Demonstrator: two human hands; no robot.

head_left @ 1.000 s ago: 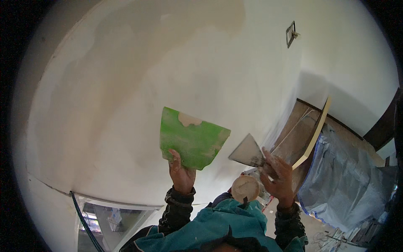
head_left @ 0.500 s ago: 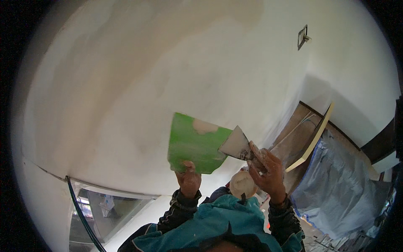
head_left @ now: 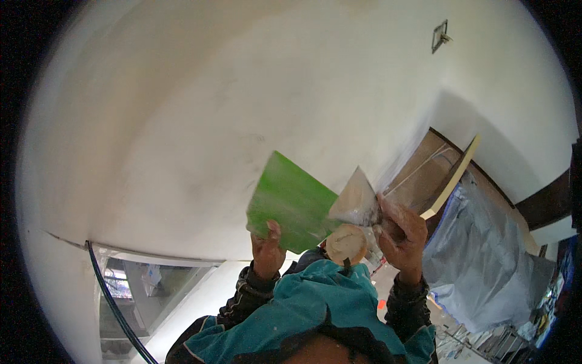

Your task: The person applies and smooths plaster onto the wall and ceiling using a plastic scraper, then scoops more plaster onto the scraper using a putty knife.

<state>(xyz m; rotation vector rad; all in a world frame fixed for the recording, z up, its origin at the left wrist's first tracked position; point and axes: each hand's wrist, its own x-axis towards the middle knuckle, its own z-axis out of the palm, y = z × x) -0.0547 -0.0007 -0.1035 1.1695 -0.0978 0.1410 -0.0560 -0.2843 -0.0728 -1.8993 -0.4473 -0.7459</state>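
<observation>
My left hand (head_left: 267, 252) grips the lower left edge of a flat green board (head_left: 291, 203), with the thumb on its face. The board is tilted, and pale smears run across its lower part. Closed around the handle of a putty knife (head_left: 356, 197) is my right hand (head_left: 403, 236). The triangular blade is coated with pale filler, and its left corner reaches the board's right edge; I cannot tell whether they touch. My fingers hide most of the knife's handle.
A pale wall surface (head_left: 200, 151) with beige patches spreads ahead. Below the hands is a round beige-topped object (head_left: 346, 244). At right, a yellow-edged panel (head_left: 453, 176) stands beside grey plastic sheeting (head_left: 485, 261). A dark cable (head_left: 112, 297) crosses a window (head_left: 151, 291) at lower left.
The green board has turned clockwise, and the beige filler patch near its top edge no longer shows. The knife has turned and shifted slightly right, its blade now more thickly coated.
</observation>
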